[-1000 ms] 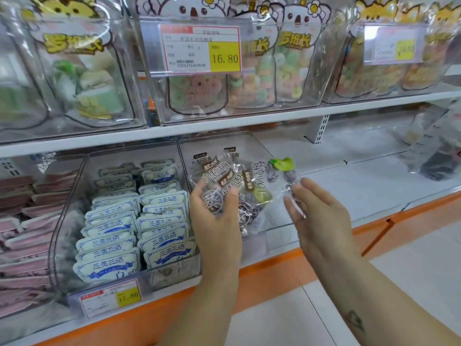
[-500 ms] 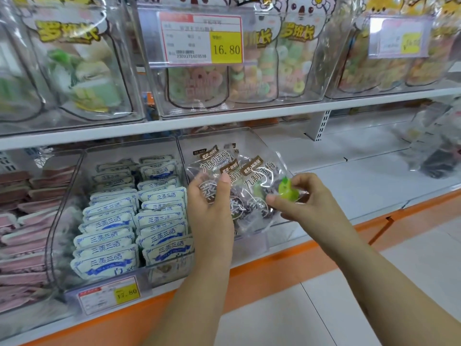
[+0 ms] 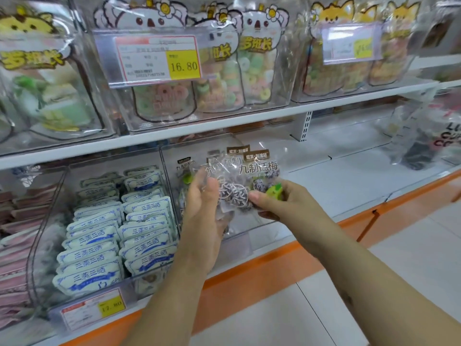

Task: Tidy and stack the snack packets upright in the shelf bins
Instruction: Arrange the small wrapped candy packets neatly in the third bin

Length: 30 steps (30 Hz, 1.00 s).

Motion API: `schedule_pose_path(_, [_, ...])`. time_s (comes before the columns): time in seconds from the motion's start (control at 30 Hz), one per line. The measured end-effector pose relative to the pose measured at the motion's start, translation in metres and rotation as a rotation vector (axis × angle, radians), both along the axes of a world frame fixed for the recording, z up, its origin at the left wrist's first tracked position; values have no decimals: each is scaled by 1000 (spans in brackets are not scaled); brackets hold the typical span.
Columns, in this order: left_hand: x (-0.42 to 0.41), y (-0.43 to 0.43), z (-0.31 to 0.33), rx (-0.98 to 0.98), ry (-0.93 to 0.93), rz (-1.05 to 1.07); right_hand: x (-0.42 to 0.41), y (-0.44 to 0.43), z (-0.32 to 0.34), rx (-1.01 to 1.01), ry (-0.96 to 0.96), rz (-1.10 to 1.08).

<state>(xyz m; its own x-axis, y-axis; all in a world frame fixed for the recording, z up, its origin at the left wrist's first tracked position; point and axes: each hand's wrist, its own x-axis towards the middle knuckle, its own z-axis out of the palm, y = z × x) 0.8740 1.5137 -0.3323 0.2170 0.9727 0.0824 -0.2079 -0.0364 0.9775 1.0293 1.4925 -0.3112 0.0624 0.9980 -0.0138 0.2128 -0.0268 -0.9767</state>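
Packets (image 3: pixel 245 176) sit clamped between left hand (image 3: pixel 203 211) and right hand (image 3: pixel 287 204), each grip curled round them.

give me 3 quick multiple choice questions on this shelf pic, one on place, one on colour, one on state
1. Where do the white-and-blue packets lie from the plum packets?
A) to the left
B) to the right
C) on the shelf above

2. The price field of the 16.80 tag is:
A) green
B) yellow
C) blue

3. The right hand:
A) hangs empty
B) lies flat on the shelf
C) pinches a plum packet

Answers: 1 A, they stand left of the held packets; 2 B, the digits sit on yellow; 3 C, thumb and fingers clamp a packet's lower corner.
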Motion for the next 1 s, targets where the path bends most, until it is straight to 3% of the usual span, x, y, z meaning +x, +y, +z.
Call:
schedule_pose_path(0.1, [6,-3,1,-60,-2,-9,5,0,1,11,8,14])
schedule_pose_path(0.33, [7,15,25,32,334,39,2,5,-2,225,-127,-1])
schedule_pose_path(0.43, [2,26,33,41,420,64,11,12,1,186,-148,57])
schedule_pose_path(0.57, [2,33,22,85,660,120,37,18,3,188,-133,-102])
schedule_pose_path(0.67, [20,26,5,134,808,116,47,21,-2,156,-264,-108])
schedule_pose_path(0.83, [48,30,-11,61,751,59,54,24,-13,147,-380,-139])
schedule_pose_path(1.0, [44,40,-13,21,868,-163,55,27,-16,153,-530,-99])
